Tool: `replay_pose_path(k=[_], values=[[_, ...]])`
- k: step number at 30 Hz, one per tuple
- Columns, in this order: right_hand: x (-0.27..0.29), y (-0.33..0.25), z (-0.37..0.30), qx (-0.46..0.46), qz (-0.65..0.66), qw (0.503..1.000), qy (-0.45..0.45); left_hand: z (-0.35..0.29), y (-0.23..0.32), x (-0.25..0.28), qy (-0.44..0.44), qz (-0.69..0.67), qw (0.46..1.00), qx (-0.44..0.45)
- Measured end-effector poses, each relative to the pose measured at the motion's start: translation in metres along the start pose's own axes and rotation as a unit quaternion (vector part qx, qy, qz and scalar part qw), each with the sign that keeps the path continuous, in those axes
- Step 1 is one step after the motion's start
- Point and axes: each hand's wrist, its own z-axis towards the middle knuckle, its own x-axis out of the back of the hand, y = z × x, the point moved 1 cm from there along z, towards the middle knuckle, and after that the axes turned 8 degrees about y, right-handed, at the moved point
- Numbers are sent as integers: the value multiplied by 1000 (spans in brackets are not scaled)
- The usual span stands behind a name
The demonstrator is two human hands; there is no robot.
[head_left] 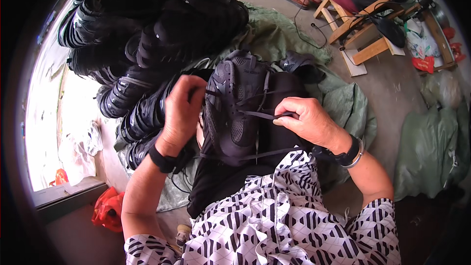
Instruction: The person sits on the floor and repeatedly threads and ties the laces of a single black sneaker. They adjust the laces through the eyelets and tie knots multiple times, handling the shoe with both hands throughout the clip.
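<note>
Patterned black-and-white fabric [274, 221] is filling the lower frame. At centre we are gripping a black shoe [240, 103]: left hand [182, 110] closed on its side, right hand [306, 120] pinching a black lace [260, 115]. More black shoes [147, 34] are piling upper left.

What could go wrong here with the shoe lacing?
1. The right hand pinches only the tip of the black lace; it could slip free.
2. The left hand grips just the side of the black shoe, so it may twist.
3. The stacked shoes behind could topple onto the work.
</note>
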Motion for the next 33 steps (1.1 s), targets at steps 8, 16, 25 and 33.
replay_pose_path(k=[8,16,25,33], values=[[-21,4,15,-81,153,980,-98,33,-8,60,100,-9,994,33],[-5,-11,24,-124,202,971,-9,35,-42,98,173,76,982,-4],[-8,15,24,107,-21,988,109,28,-33,113,155,14,986,60],[17,39,-9,-126,183,970,-93,17,-81,127,121,227,964,-62]])
